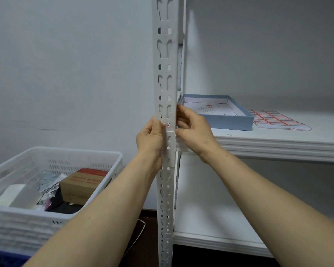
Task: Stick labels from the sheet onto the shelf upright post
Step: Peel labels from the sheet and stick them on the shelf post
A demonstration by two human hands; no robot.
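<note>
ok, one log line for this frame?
step: sticking label | left hand: pinches label against post | right hand: grips post edge | label sheet: lying on shelf

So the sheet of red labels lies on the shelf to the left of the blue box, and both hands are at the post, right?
Not quite. The head view shows the label sheet on the shelf to the right of the blue box, not the left. The left hand and right hand are at the post.
</note>
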